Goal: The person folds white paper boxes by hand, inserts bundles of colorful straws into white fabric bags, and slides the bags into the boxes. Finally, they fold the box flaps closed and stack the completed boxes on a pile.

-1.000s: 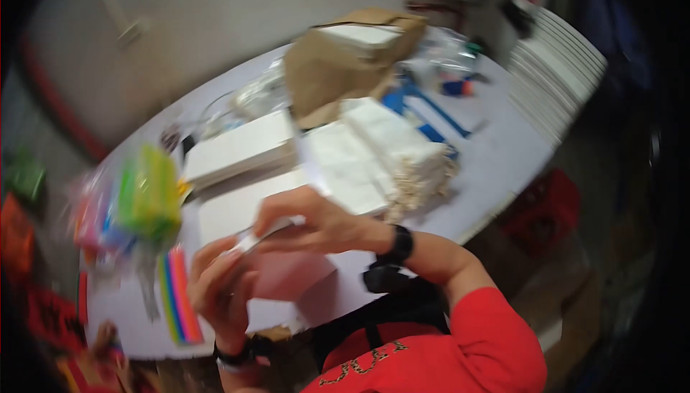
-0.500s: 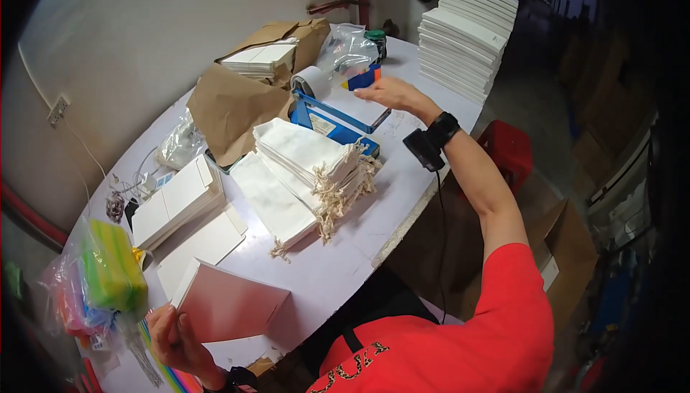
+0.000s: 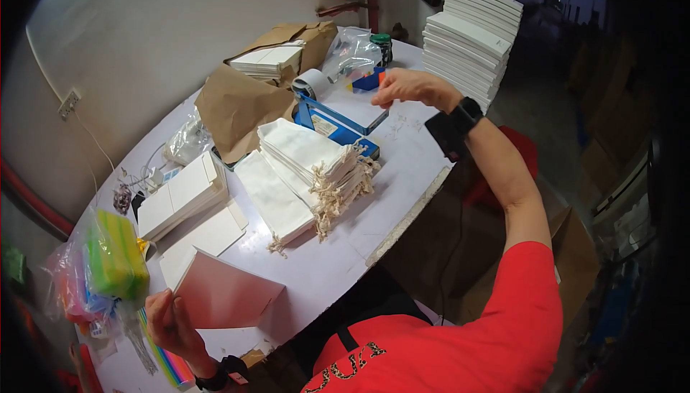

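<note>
My left hand (image 3: pixel 172 321) pinches the edge of a folded white cardboard piece (image 3: pixel 230 289), which stands partly opened at the near left of the table. My right hand (image 3: pixel 417 89) is raised over the far right, fingers pinched together; anything between them is too small to make out. Beneath and left of it stands a blue frame (image 3: pixel 334 115) with a roll of white paper (image 3: pixel 313 80), a white sheet lying along it. A small blue and orange item (image 3: pixel 368 80) lies just behind the right fingertips. In the middle sits a pile of white cloth drawstring bags (image 3: pixel 298 170).
Stacked white cardboard pieces (image 3: pixel 183 195) lie left of the bags. A bagged bundle of coloured foam (image 3: pixel 115 253) is at the left edge. Brown paper (image 3: pixel 241 109) and a clear plastic bag (image 3: pixel 352 52) lie farther back. A tall white stack (image 3: pixel 471 37) rises at the far right.
My right hand has moved right, away from the paper roll and blue frame, fingers still pinched. My left hand stays on the white cardboard. The whole view has shifted slightly.
</note>
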Demonstrator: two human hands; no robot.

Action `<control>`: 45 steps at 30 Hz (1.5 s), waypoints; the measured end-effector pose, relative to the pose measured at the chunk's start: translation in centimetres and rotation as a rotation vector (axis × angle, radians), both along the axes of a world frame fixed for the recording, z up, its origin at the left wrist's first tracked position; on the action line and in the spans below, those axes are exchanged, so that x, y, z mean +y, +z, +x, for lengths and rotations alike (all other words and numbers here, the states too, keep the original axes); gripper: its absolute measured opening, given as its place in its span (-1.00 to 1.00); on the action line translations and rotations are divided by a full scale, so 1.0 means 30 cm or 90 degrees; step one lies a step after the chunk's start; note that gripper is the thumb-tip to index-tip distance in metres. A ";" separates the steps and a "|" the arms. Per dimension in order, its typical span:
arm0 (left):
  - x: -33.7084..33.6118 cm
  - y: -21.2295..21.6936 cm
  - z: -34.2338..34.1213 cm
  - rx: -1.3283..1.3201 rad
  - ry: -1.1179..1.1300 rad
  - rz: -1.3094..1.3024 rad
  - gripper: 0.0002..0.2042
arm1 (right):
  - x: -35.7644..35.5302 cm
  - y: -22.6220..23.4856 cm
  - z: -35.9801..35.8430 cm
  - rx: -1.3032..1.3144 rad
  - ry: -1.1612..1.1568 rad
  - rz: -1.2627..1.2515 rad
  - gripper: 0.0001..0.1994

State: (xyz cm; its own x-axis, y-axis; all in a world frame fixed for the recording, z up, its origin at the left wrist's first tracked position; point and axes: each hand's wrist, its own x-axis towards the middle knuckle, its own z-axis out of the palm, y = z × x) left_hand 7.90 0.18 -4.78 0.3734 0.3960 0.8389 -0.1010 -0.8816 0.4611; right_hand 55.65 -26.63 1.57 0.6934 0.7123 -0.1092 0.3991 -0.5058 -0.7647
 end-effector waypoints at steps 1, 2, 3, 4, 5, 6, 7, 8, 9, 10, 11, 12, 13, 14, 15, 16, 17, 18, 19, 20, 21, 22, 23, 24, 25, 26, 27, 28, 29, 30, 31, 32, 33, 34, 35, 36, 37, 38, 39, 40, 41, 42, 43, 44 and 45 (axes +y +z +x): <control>-0.003 -0.002 0.000 0.001 -0.003 -0.004 -0.81 | -0.045 -0.007 0.006 -0.001 -0.007 -0.009 -0.71; 0.000 0.001 -0.006 0.009 -0.002 -0.005 -0.82 | -0.065 -0.011 0.005 -0.001 -0.011 -0.015 -0.72; 0.002 0.003 -0.013 0.016 0.001 -0.007 -0.83 | -0.072 -0.021 0.002 0.000 -0.009 -0.017 -0.72; 0.001 0.003 -0.019 0.024 0.007 -0.008 -0.84 | -0.073 -0.039 -0.009 0.013 -0.016 -0.024 -0.72; 0.003 0.003 -0.028 0.025 0.016 -0.009 -0.84 | -0.057 -0.055 -0.034 0.025 -0.018 -0.031 -0.71; 0.006 0.004 -0.031 0.020 0.005 -0.015 -0.83 | -0.035 -0.071 -0.057 0.036 -0.015 -0.038 -0.71; 0.009 0.005 -0.036 0.013 0.004 -0.021 -0.83 | -0.031 -0.095 -0.059 0.037 -0.013 -0.029 -0.71; 0.008 0.009 -0.053 0.006 0.014 -0.026 -0.83 | -0.034 -0.132 -0.046 0.040 0.003 -0.019 -0.70; 0.011 0.007 -0.054 0.010 0.015 -0.010 -0.82 | -0.045 -0.172 -0.036 0.041 0.008 -0.016 -0.71; 0.018 0.000 -0.036 0.012 0.017 0.004 -0.82 | -0.062 -0.208 -0.050 0.043 -0.026 0.011 -0.71; 0.018 0.004 -0.016 0.021 -0.003 0.002 -0.81 | -0.084 -0.266 -0.053 0.085 -0.045 0.072 -0.73; 0.015 0.017 -0.016 0.022 -0.015 0.000 -0.79 | -0.083 -0.295 -0.078 0.116 -0.064 0.137 -0.77; 0.001 0.030 0.004 0.020 -0.026 -0.011 -0.80 | -0.151 -0.388 -0.029 0.125 0.066 0.121 -0.75; -0.005 0.036 0.021 0.022 -0.035 -0.022 -0.81 | -0.130 -0.452 -0.126 0.173 0.059 0.143 -0.80; -0.008 0.050 0.022 0.017 0.003 -0.021 -0.81 | -0.087 -0.477 -0.224 0.223 0.052 0.166 -0.85; -0.011 0.058 0.024 0.011 -0.015 0.003 -0.80 | -0.012 -0.446 -0.322 0.233 0.097 0.211 -0.88; -0.007 0.060 0.012 0.010 -0.044 0.023 -0.80 | 0.053 -0.389 -0.454 0.247 0.131 0.254 -0.90; -0.004 0.058 0.002 0.015 -0.026 0.020 -0.80 | 0.116 -0.322 -0.546 0.251 0.205 0.295 -0.93; 0.001 0.059 -0.015 0.019 -0.030 0.016 -0.81 | 0.171 -0.245 -0.636 0.255 0.271 0.336 -0.96; 0.007 0.058 -0.035 0.023 -0.029 0.013 -0.82 | 0.235 -0.173 -0.716 0.139 0.377 0.386 -0.99; 0.016 0.051 -0.046 0.024 -0.034 0.012 -0.83 | 0.296 -0.111 -0.780 0.015 0.476 0.436 -0.96; 0.019 0.045 -0.042 0.023 -0.030 0.015 -0.83 | 0.340 -0.063 -0.824 -0.044 0.534 0.481 -0.93; 0.023 0.036 -0.040 0.024 -0.035 -0.020 -0.84 | 0.381 -0.033 -0.862 -0.104 0.592 0.524 -0.89; 0.018 0.032 -0.045 0.023 -0.039 -0.056 -0.86 | 0.418 -0.015 -0.907 -0.105 0.600 0.524 -0.89; 0.011 0.032 -0.040 0.022 -0.047 -0.091 -0.87 | 0.448 -0.004 -0.940 -0.208 0.591 0.552 -0.88; 0.005 0.037 -0.036 0.017 -0.044 -0.089 -0.87 | 0.471 0.003 -0.963 -0.311 0.580 0.577 -0.87; 0.004 0.037 -0.038 0.026 -0.051 -0.082 -0.88 | 0.500 -0.003 -0.978 -0.310 0.587 0.578 -0.87; 0.004 0.037 -0.040 0.035 -0.058 -0.075 -0.89 | 0.531 -0.015 -0.990 -0.307 0.579 0.588 -0.87; 0.007 0.036 -0.042 0.043 -0.066 -0.069 -0.89 | 0.560 -0.028 -0.999 -0.305 0.570 0.597 -0.87; 0.011 0.035 -0.041 0.039 -0.061 -0.072 -0.89 | 0.581 -0.039 -1.006 -0.302 0.560 0.605 -0.87; 0.018 0.036 -0.038 0.028 -0.076 -0.057 -0.89 | 0.595 -0.049 -1.011 -0.301 0.566 0.602 -0.87; 0.025 0.035 -0.036 0.018 -0.091 -0.042 -0.89 | 0.608 -0.057 -1.016 -0.287 0.556 0.604 -0.88; 0.030 0.033 -0.036 0.007 -0.106 -0.027 -0.89 | 0.620 -0.064 -1.020 -0.272 0.546 0.605 -0.89; 0.031 0.031 -0.040 0.002 -0.104 -0.031 -0.89 | 0.630 -0.070 -1.023 -0.258 0.535 0.606 -0.89; 0.029 0.035 -0.042 0.005 -0.110 -0.041 -0.88 | 0.637 -0.072 -1.024 -0.260 0.539 0.602 -0.89; 0.027 0.040 -0.044 0.007 -0.117 -0.051 -0.88 | 0.643 -0.074 -1.025 -0.266 0.532 0.609 -0.90; 0.027 0.042 -0.046 0.009 -0.124 -0.061 -0.87 | 0.648 -0.075 -1.025 -0.272 0.525 0.616 -0.90; 0.029 0.041 -0.046 0.005 -0.123 -0.064 -0.87 | 0.653 -0.077 -1.025 -0.278 0.518 0.624 -0.90; 0.032 0.040 -0.046 0.002 -0.126 -0.063 -0.88 | 0.656 -0.079 -1.025 -0.279 0.521 0.620 -0.90; 0.035 0.037 -0.047 0.002 -0.129 -0.062 -0.88 | 0.662 -0.086 -1.026 -0.286 0.513 0.624 -0.90; 0.038 0.034 -0.048 0.001 -0.131 -0.062 -0.87 | 0.666 -0.091 -1.028 -0.292 0.505 0.628 -0.91; 0.038 0.030 -0.042 -0.001 -0.130 -0.063 -0.87 | 0.669 -0.094 -1.029 -0.299 0.497 0.632 -0.91; 0.034 0.026 -0.030 -0.015 -0.113 -0.062 -0.85 | 0.672 -0.094 -1.029 -0.299 0.499 0.630 -0.91; 0.030 0.022 -0.016 -0.029 -0.097 -0.060 -0.82 | 0.673 -0.093 -1.030 -0.326 0.487 0.634 -0.91; 0.027 0.018 -0.008 -0.041 -0.080 -0.058 -0.79 | 0.674 -0.092 -1.031 -0.352 0.474 0.637 -0.91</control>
State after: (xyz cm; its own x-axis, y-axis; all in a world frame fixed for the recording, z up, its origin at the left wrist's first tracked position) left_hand 7.65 0.98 -4.25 0.3713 0.4250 0.8255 -0.2397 -0.8151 0.5275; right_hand 24.72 -6.42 -1.20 -0.1010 0.5428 0.8338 0.7023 0.6325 -0.3267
